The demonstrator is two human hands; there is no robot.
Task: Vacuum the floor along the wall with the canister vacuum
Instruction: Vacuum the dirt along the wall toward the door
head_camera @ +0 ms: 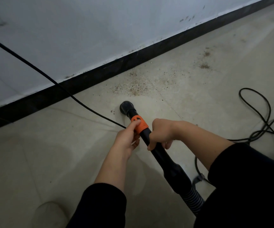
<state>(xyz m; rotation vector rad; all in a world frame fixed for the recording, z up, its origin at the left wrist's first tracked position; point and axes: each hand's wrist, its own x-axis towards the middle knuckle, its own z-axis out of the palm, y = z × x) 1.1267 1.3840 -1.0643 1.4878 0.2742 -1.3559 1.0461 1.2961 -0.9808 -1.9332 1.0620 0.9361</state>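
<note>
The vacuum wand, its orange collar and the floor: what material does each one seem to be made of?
Wand: probably hard plastic, black and smooth, with a soft sheen along the tube; painted metal cannot be excluded.
Orange collar: moulded plastic, rather matte, with an even bright colour and dark marks on it.
Floor: likely pale ceramic or stone tile, slightly glossy, with thin joint lines.

Plain black fabric forms the left sleeve (103, 204) and right sleeve (248, 171), cuffs ending partway along the forearms; the left hand (128, 137) and right hand (161, 132) are bare.
</note>
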